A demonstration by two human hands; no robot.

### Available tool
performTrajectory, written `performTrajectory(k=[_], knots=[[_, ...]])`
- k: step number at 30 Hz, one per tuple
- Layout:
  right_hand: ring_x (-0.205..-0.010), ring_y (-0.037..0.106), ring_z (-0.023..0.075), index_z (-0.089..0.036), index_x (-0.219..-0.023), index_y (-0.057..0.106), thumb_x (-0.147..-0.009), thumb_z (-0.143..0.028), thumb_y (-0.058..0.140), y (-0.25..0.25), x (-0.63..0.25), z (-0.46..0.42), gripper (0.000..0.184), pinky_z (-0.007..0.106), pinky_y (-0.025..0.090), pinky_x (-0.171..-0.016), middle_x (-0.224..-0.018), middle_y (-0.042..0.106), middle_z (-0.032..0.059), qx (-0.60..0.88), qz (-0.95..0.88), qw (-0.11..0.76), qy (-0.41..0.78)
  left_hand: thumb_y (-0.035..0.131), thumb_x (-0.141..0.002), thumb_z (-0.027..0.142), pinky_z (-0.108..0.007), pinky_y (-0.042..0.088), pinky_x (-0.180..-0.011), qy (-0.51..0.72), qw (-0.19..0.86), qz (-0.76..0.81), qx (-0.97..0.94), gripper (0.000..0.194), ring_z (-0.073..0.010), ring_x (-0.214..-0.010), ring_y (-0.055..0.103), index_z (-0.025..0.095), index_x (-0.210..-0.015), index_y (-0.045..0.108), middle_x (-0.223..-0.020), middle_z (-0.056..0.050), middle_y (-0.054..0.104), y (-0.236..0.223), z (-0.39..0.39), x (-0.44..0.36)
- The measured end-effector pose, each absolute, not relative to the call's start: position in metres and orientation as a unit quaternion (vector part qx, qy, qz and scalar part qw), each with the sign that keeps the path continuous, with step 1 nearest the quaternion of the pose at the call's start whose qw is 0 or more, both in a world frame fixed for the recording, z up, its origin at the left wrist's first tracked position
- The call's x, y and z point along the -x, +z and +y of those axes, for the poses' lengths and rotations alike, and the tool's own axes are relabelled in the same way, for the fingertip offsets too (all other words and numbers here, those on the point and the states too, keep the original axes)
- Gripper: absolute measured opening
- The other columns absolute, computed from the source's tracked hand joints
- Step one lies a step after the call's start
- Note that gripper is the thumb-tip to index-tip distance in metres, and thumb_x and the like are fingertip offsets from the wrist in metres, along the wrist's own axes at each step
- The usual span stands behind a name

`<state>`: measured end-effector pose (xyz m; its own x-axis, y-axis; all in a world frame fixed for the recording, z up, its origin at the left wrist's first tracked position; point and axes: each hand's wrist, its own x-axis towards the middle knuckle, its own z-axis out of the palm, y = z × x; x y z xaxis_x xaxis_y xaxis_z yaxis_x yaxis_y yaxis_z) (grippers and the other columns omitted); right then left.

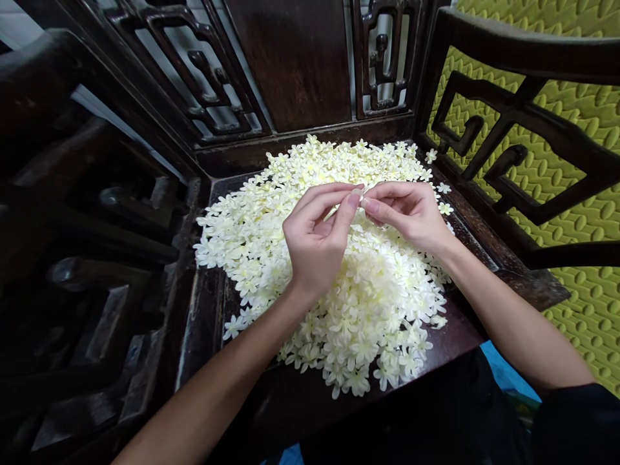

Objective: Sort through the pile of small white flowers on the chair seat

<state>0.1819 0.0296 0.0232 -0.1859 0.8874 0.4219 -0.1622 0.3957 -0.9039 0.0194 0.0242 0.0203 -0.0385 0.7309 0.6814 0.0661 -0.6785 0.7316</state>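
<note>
My dark sleeve (576, 423) and bare forearms (232, 384) lie closest, reaching over the seat (458, 332) of a carved wooden chair. The fingers of my left hand (314, 242) and right hand (409, 213) meet tip to tip, thumbs against forefingers, pinching a small pale piece (362, 199) just above the heap. It is so tiny and covered that I cannot tell its long axis or direction. Beneath, white star-shaped blossoms (271, 219) spread from near the backrest (300, 58) to the seat's front, many facing up, others tipped sideways. Olive-yellow textured fabric (586, 316) shows through the right armrest (537, 48).
</note>
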Motion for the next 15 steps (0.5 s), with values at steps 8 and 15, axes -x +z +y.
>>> performTrajectory(k=[8, 15], knots=[[-0.061, 0.056, 0.0071, -0.016, -0.094, 0.081, -0.085, -0.025, 0.081, 0.0226, -0.1826, 0.0301, 0.013, 0.021, 0.045, -0.054, -0.076, 0.07, 0.002, 0.273, -0.621, 0.567, 0.467, 0.07, -0.092, 0.018, -0.03, 0.059, -0.087, 0.651, 0.243, 0.308, -0.65, 0.009, -0.016, -0.099, 0.071, 0.021, -0.091, 0.078, -0.099, -0.005, 0.074, 0.0186, 0.0262, -0.019], [-0.058, 0.053, 0.0069, -0.015, -0.093, 0.08, -0.085, -0.029, 0.082, 0.0214, -0.1839, 0.0303, 0.016, 0.021, 0.044, -0.053, -0.071, 0.067, 0.0008, 0.295, -0.628, 0.56, 0.453, 0.07, -0.091, 0.014, -0.03, 0.059, -0.088, 0.65, 0.239, 0.304, -0.654, 0.01, -0.0156, -0.098, 0.072, 0.02, -0.091, 0.078, -0.1, -0.004, 0.074, 0.019, 0.0254, -0.0191]])
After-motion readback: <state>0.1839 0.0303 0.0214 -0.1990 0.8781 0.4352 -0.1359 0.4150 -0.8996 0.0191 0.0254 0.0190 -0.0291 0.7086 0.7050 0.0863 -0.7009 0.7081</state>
